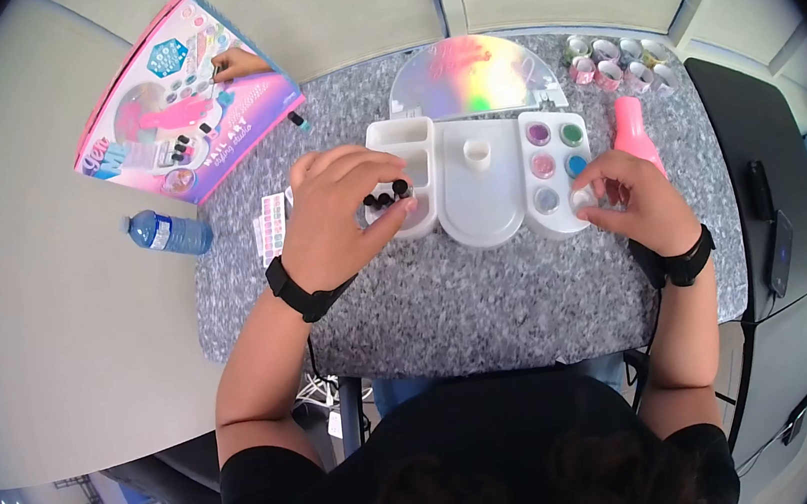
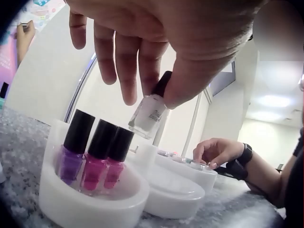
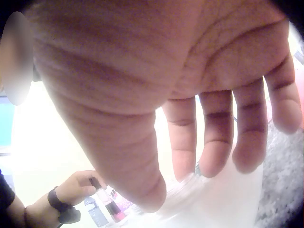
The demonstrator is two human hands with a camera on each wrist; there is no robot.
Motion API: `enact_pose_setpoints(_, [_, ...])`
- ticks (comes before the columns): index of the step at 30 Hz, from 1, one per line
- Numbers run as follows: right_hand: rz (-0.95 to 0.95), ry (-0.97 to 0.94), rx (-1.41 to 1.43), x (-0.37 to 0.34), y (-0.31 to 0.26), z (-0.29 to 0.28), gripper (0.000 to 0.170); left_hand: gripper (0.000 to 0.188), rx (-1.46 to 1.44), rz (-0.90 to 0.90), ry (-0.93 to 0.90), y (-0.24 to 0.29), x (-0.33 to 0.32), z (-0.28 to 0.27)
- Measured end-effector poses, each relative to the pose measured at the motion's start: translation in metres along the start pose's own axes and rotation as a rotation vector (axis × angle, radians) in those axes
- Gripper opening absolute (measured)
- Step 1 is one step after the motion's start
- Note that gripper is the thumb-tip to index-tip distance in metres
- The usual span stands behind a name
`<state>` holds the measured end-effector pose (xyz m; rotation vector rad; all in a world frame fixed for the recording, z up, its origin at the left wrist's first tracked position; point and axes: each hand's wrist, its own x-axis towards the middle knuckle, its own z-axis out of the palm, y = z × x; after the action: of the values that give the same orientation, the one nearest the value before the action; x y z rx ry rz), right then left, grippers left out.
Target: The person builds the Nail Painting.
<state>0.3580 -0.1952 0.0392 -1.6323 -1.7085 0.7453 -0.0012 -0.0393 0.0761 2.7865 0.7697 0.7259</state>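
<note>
While our left fingers (image 2: 151, 69) are pinching the bottle (image 2: 147, 116) by its cap (image 2: 163, 83) above the tray (image 2: 95, 206), we're judging it light, slick, breakable, best held there; our right fingers (image 3: 183, 154) are pinching a pot (image 1: 581, 200).

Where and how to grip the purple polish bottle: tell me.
Take the purple polish bottle by its black cap, probably best from above: it stands nearly upright, the cap rises clear of the white tray's rim, and pink bottles crowd one side of its body.
</note>
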Motion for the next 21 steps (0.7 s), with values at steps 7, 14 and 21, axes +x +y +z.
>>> enact_pose_setpoints(7, [-0.015, -0.009, -0.014, 0.0, -0.002, -0.001, 0.028, 0.022, -0.082, 0.036, -0.07, 0.003, 0.008, 0.005])
enact_pose_setpoints(14, [-0.006, -0.002, -0.016, 0.001, -0.005, -0.002, 0.028, 0.018, 0.068, 0.024, -0.081, -0.002, 0.001, 0.021])
enact_pose_setpoints(21, [-0.022, 0.003, -0.027, -0.001, -0.002, 0.0, 0.028, 0.019, 0.131, 0.031, -0.113, -0.007, -0.003, 0.031])
